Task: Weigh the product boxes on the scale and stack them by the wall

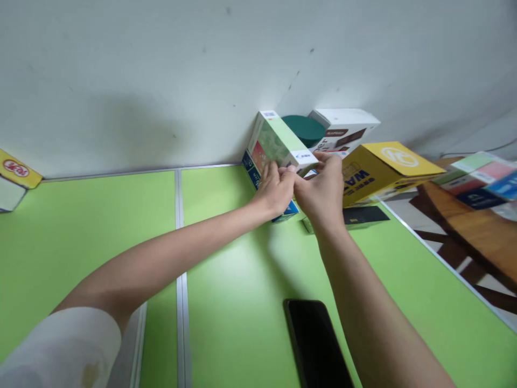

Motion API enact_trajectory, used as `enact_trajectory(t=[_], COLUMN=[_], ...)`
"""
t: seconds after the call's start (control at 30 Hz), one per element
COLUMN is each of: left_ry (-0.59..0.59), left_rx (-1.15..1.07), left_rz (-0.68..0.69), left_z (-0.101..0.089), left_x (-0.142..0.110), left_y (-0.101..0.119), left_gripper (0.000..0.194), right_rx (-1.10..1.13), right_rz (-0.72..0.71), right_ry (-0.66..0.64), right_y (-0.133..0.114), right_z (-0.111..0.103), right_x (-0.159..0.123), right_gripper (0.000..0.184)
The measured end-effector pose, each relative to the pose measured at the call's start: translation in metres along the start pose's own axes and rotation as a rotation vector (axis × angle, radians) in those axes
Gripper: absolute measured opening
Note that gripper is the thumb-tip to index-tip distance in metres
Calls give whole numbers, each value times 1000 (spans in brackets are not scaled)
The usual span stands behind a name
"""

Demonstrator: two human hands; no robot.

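A light green carton point(285, 134) with white ends stands near the wall, above a reddish part and a dark blue carton point(252, 170). Whether the reddish part is a separate carton, I cannot tell. My left hand point(274, 188) has its fingers curled against the near left side of these cartons. My right hand point(323, 188) grips around the light green carton's near right corner, its thumb close to my left fingertips. Both hands are closed, and they hide the lower front of the cartons.
Behind stand a dark green round lid point(305, 129) and a white box point(349, 121). A yellow box point(388, 167) and a black box point(365, 215) are at right. A phone point(317, 345) lies in front. More cartons point(480, 178) rest on a wooden seat point(476, 226); another yellow box point(18, 170) is far left.
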State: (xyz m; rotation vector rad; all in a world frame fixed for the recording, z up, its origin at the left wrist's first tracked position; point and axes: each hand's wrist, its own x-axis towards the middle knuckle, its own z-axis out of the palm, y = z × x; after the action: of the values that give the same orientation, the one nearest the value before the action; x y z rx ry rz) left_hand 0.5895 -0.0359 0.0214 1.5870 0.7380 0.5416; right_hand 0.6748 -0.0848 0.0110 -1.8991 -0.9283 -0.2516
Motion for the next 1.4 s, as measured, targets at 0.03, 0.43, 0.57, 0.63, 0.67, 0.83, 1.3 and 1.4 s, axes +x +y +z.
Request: enact_trajectory(t=[0.03, 0.43, 0.57, 0.63, 0.67, 0.83, 1.3, 1.4], left_ry=[-12, -147, -58, 176, 336, 1113, 1203, 1136], left_rx=[21, 114, 193, 252, 266, 180, 70, 34], left_rz=[-14, -53, -125, -129, -131, -139, -153, -208], left_z=[-4, -160, -241, -281, -302, -424, -537, -487], left_x=[-6, -186, -242, -258, -262, -254, -226, -244], left_y=[3, -32, -73, -89, -96, -130, -162, -154], left_gripper=[60, 43, 40, 45, 50, 73, 76, 82], right_rx=[-11, 167, 217, 239, 263, 532, 767, 765], right_rz=[-33, -416, -492, -446, -396, -26, 128, 122], right_ry=[15, -852, -1124, -1213, -1251, -1403, -1318, -1358], right_y=[-6, -137, -185, -210, -223, -286, -392, -367], right_z=[-5, 0, 48, 76, 90, 177, 334, 302], right_x=[-4, -142, -177, -185, -187, -199, -245, -236], right_gripper=[49, 34, 22, 27, 31, 44, 52, 51])
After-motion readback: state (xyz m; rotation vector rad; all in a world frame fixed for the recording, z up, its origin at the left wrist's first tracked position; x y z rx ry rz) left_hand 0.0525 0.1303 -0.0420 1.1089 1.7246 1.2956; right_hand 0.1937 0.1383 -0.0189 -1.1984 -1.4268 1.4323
